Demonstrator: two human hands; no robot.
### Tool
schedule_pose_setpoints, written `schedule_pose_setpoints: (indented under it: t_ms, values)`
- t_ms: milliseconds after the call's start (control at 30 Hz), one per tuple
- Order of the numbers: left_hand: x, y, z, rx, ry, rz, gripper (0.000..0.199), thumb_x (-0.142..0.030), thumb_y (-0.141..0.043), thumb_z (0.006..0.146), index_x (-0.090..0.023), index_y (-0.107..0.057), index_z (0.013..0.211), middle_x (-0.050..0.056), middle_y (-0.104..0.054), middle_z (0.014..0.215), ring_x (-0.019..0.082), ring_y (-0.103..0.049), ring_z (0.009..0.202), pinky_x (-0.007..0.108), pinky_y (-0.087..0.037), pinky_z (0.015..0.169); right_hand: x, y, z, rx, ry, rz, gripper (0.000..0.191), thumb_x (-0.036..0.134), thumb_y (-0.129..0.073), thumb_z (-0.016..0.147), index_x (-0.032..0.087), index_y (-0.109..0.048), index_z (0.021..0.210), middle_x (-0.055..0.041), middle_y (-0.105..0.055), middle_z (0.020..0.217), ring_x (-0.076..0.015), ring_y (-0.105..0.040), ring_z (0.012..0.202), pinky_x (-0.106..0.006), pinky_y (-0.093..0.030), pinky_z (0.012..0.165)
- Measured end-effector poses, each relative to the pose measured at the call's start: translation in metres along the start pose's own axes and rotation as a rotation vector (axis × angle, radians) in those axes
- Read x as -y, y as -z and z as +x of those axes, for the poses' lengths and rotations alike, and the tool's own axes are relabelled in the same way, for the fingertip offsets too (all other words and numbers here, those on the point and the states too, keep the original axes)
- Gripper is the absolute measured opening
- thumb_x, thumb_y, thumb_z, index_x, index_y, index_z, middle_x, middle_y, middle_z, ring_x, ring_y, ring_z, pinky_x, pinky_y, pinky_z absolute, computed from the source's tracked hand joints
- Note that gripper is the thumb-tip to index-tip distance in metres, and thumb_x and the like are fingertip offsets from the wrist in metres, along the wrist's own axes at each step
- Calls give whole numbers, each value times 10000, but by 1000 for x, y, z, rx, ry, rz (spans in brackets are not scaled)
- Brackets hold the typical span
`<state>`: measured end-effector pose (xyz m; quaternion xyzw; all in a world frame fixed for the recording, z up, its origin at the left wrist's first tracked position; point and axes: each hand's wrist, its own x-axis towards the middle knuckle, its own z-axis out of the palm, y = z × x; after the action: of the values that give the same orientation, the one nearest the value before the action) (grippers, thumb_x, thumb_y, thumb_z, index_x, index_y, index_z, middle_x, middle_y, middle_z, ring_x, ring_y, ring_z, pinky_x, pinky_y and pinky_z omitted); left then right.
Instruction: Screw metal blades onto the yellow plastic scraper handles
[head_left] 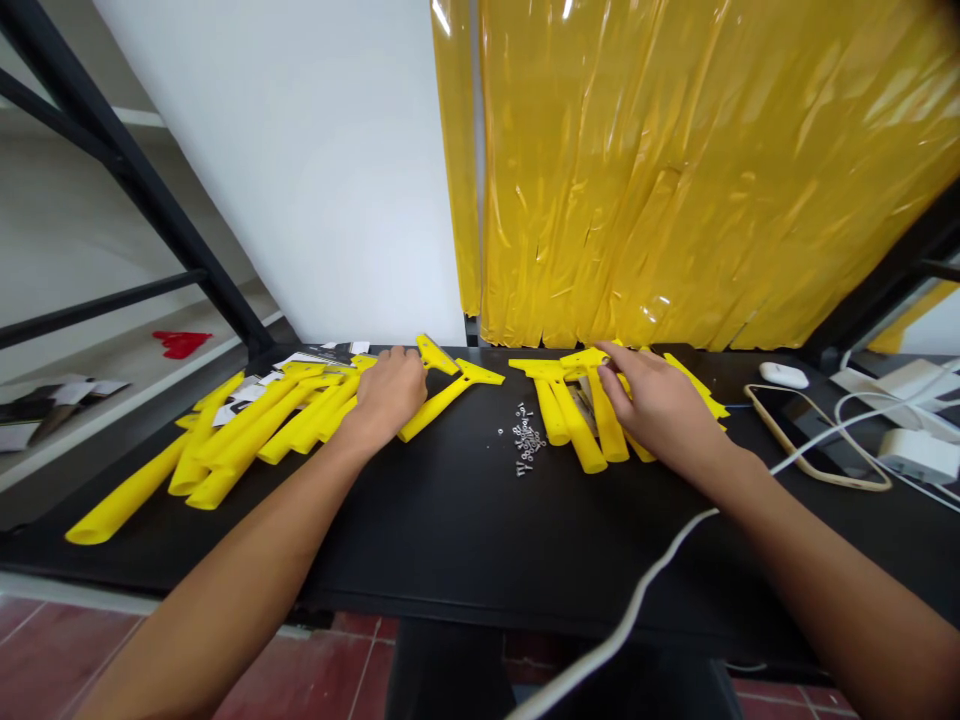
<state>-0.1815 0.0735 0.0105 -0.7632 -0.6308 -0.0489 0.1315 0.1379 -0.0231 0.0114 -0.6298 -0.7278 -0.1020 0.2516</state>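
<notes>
My left hand (391, 392) is closed at the left pile; the head of a yellow T-shaped scraper handle (435, 355) juts out past its fingers. Just right of it, another yellow scraper handle (439, 402) lies on the black table. My right hand (651, 398) reaches over the right pile of yellow scraper handles (574, 425), thumb and finger closed at the head of one; its other fingers are partly hidden. Between the hands lies a small heap of screws and nuts (527, 440). More scraper handles (259, 430) lie at an angle on the left, over printed cards (232, 408).
A phone (814, 430), a white earbud case (784, 375) and a charger (919, 455) with cables sit at the right. One white cable (637, 600) crosses the table's front edge. Behind hang yellow plastic strips (675, 180) beside a white panel (315, 160).
</notes>
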Motion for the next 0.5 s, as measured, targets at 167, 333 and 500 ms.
schedule_pose_setpoints:
  t_ms: [167, 333, 500]
  values:
    - [-12, 11, -5, -137, -33, -223, 392, -293, -297, 1068, -118, -638, 1147, 222, -671, 1131, 355, -644, 1083, 462, -508, 889, 1, -3, -2, -82, 239, 138, 409, 282, -447, 1071, 90, -660, 1362, -164, -763, 1192, -289, -695, 1042, -418, -539, 938]
    - [-31, 14, -11, 223, -67, -1160, 276, -424, -396, 1080, -217, -563, 1005, 28, -561, 780, 158, -558, 663, 290, -459, 610, 6, 7, -2, -267, 360, 154, 255, 306, -563, 1043, 208, -762, 1168, -102, -794, 1108, -270, -660, 973, -427, -511, 902]
    - [-53, 7, -22, 595, 8, -1643, 218, -407, -650, 997, -218, -555, 1052, -44, -440, 725, 74, -433, 516, 212, -327, 442, 9, 15, -1, -356, 442, 392, 128, 238, -639, 1009, 226, -737, 1089, -54, -789, 941, -192, -649, 766, -359, -492, 745]
